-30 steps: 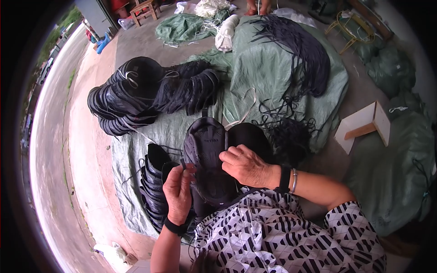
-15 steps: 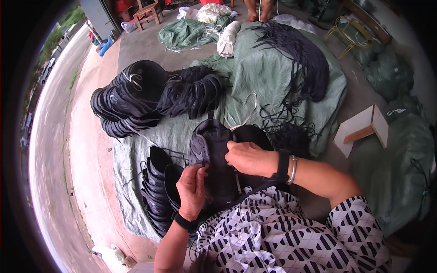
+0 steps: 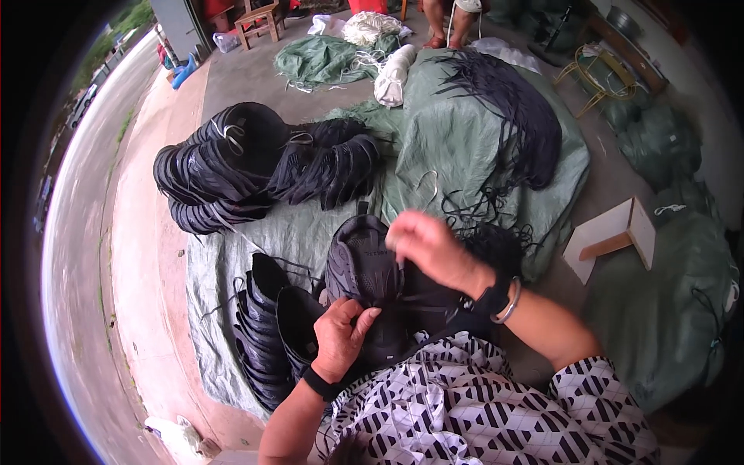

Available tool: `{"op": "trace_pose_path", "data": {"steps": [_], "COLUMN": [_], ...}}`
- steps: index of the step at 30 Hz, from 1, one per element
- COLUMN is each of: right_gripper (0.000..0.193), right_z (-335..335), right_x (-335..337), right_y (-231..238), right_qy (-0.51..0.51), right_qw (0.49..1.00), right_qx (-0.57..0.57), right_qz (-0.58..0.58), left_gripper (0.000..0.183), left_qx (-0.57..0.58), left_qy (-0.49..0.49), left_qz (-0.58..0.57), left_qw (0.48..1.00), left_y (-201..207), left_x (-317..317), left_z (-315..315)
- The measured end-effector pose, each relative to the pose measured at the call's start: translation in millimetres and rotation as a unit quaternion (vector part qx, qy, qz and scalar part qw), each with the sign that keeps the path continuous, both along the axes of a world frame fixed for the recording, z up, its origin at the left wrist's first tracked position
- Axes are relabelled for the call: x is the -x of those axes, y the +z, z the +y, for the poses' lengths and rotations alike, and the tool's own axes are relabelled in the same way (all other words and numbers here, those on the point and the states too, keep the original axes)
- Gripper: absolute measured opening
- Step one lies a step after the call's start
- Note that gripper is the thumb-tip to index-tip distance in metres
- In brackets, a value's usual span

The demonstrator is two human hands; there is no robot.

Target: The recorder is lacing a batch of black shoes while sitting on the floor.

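A black shoe upper (image 3: 358,252) with eyelets along its sides lies at my lap, its heel loop pointing away from me. My left hand (image 3: 341,333) is closed at its near end, thumb and fingers pinched on the edge. Whether a lace is also in that pinch is hidden. My right hand (image 3: 434,252) is raised just over the upper's right side, its fingers curled and smeared by motion. I cannot make out whether it holds a lace. Left of the upper stands a nested row of more black shoe uppers (image 3: 267,341).
Bundled black uppers (image 3: 256,155) lie on the green sheet (image 3: 225,310). Dark laces (image 3: 511,101) drape over a covered green heap (image 3: 422,124). A white board piece (image 3: 612,232) stands at the right, near full green sacks (image 3: 659,310). A person's feet (image 3: 446,39) show at the back.
My right hand has lifted off the upper and swung up, now blurred. My left hand has shifted slightly down and right, to the upper's near end.
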State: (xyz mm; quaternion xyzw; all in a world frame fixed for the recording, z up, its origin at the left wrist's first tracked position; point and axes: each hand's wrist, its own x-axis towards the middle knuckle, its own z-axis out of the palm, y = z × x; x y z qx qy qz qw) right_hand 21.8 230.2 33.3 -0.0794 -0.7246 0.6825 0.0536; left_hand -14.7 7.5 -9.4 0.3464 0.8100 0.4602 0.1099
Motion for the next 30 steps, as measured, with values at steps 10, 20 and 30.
{"op": "trace_pose_path", "data": {"steps": [10, 20, 30], "right_gripper": [0.019, 0.014, 0.019], "right_z": [23.0, -44.6, -51.9], "right_x": [-6.4, -24.8, -16.6], "right_y": [2.5, -11.2, -10.4], "right_qy": [-0.014, 0.145, 0.077], "right_qw": [0.973, 0.977, 0.990], "right_qx": [0.216, -0.093, -0.031], "right_qz": [-0.082, -0.127, -0.112], "left_gripper": [0.008, 0.012, 0.013], "left_qx": [-0.112, -0.088, -0.068], "left_qy": [0.104, 0.121, 0.141], "left_qz": [-0.247, -0.193, -0.199], "left_qw": [0.957, 0.970, 0.967], "left_y": [-0.7, -2.2, -2.9], "left_x": [-8.8, -6.3, -8.8], "left_z": [-23.8, -22.8, -8.1]}}
